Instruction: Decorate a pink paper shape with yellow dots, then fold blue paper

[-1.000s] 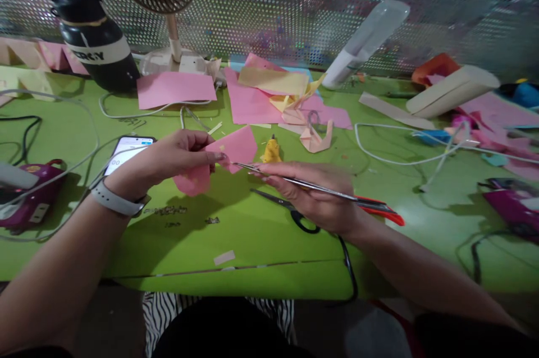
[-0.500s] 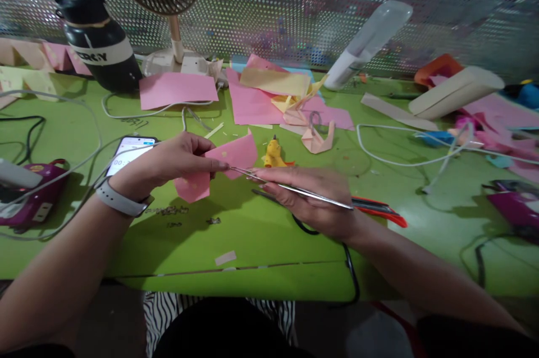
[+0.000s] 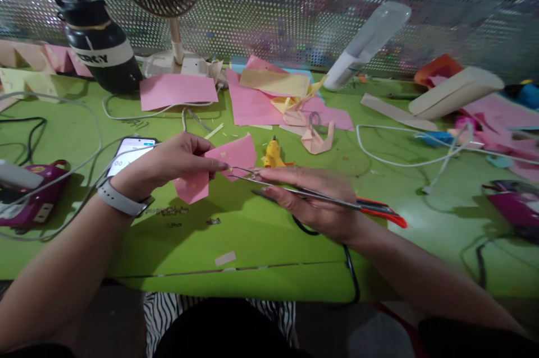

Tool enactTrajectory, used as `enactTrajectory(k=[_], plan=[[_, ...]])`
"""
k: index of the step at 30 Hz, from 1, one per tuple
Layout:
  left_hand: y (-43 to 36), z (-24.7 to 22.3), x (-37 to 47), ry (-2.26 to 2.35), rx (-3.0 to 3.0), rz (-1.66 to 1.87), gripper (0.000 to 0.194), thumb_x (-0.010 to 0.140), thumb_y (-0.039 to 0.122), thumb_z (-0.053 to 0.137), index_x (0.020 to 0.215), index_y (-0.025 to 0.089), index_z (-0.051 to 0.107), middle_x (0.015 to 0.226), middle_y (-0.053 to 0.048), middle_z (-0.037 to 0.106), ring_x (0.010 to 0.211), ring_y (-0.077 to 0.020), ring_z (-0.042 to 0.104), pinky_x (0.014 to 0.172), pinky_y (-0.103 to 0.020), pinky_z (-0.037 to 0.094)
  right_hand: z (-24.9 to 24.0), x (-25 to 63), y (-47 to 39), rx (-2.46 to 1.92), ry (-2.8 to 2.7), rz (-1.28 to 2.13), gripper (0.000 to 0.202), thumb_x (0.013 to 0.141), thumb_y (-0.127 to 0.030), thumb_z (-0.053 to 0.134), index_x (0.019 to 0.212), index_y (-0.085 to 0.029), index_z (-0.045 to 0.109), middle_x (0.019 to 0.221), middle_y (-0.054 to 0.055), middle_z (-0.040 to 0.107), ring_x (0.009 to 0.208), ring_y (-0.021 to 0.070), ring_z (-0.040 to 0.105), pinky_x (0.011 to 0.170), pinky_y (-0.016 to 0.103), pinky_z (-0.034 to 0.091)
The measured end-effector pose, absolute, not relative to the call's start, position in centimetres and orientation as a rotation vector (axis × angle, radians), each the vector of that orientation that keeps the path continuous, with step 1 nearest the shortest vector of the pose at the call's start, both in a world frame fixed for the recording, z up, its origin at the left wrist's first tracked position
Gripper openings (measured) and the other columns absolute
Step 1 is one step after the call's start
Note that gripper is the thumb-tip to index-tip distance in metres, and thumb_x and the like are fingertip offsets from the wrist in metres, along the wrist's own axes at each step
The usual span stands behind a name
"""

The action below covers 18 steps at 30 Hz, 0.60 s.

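My left hand [image 3: 183,159] pinches a folded pink paper piece [image 3: 239,153] between thumb and fingers, with part of it hanging below the hand. In my right hand [image 3: 314,195] are metal tweezers [image 3: 290,188], their two tips apart beside my left thumb, at the paper's edge. Just behind my right fingers a small yellow figure [image 3: 273,153] stands on the green table [image 3: 269,240]. A red and black cutter [image 3: 382,211] lies partly hidden behind my right hand.
A phone [image 3: 130,153] lies by my left wrist. Behind are a black bottle [image 3: 99,44], a fan [image 3: 174,44], pink sheets [image 3: 179,91] and a white tube [image 3: 362,46]. White cables [image 3: 391,163] cross the table; a black cord [image 3: 351,274] hangs at its front edge.
The tweezers' tips have spread apart, and their back end has shifted slightly right and down. My left hand holds the pink paper in nearly the same place.
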<state>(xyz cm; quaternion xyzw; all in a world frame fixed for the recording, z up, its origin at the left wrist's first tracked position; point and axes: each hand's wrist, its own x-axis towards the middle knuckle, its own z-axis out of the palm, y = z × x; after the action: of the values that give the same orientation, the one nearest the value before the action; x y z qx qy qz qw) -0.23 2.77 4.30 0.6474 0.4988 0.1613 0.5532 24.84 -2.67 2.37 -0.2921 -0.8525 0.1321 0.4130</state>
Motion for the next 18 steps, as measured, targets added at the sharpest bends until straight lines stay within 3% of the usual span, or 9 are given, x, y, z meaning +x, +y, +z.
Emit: enactTrajectory(k=[9, 18], plan=[[2.6, 4.5, -0.4, 1.158, 1.468, 0.452, 0.023, 0.077, 0.041, 0.074, 0.08, 0.019, 0.075, 0.059, 0.001, 0.059, 0.048, -0.0066, 0.048, 0.043, -0.019, 0.032, 0.3, 24.6, -1.9, -0.912, -1.417, 1.096, 0.016, 0.087, -0.033, 0.068, 0.098, -0.023, 0.073, 0.09, 0.001, 0.077, 0.074, 0.0169, 0.075, 0.072, 0.032, 0.066], [2.4, 4.5, 0.0, 1.154, 1.471, 0.487, 0.023, 0.077, 0.04, 0.073, 0.08, 0.016, 0.075, 0.06, -0.001, 0.061, 0.048, -0.0082, 0.05, 0.044, -0.02, 0.034, -0.2, 24.2, -1.7, -0.936, -1.297, 1.196, 0.021, 0.083, -0.038, 0.071, 0.096, -0.022, 0.071, 0.088, 0.002, 0.076, 0.077, 0.0189, 0.075, 0.074, 0.035, 0.066]])
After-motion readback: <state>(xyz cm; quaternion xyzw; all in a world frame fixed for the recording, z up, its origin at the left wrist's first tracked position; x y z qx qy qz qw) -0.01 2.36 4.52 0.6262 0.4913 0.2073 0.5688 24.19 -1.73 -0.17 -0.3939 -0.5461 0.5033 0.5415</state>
